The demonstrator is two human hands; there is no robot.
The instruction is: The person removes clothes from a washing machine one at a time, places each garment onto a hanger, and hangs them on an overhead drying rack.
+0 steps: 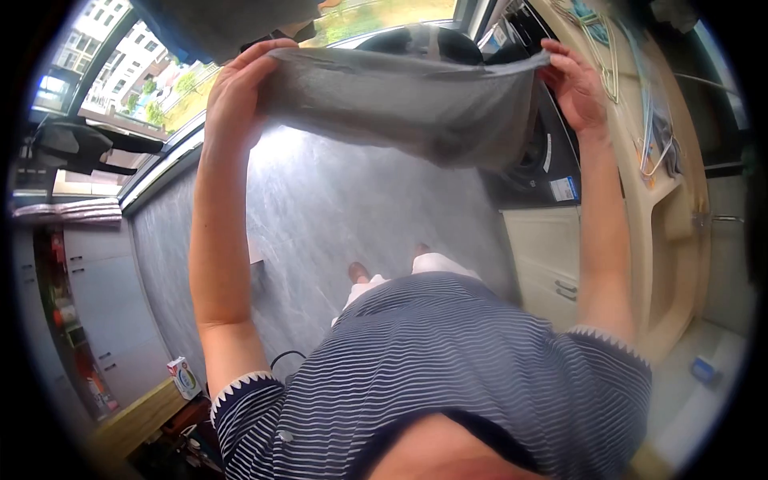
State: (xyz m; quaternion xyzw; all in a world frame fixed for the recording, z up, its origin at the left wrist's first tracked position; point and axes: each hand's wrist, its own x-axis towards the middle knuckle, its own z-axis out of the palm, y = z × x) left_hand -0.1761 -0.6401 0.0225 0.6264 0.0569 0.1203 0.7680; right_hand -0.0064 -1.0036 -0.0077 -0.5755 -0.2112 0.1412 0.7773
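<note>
A grey piece of cloth, perhaps a garment, is stretched out in the air between my two hands, its lower edge sagging and slightly blurred. My left hand grips its left top corner, fingers folded over the edge. At the opposite end, my right hand pinches the right top corner between thumb and fingers. Below the cloth lies the grey floor, where my shoes show. Behind and to the right, the cloth partly hides a dark front-loading washing machine.
Several clothes hangers lie on the beige counter to the right. Dark clothing hangs near the window at the top. A small carton stands on a wooden ledge at lower left. White cabinets line the left side.
</note>
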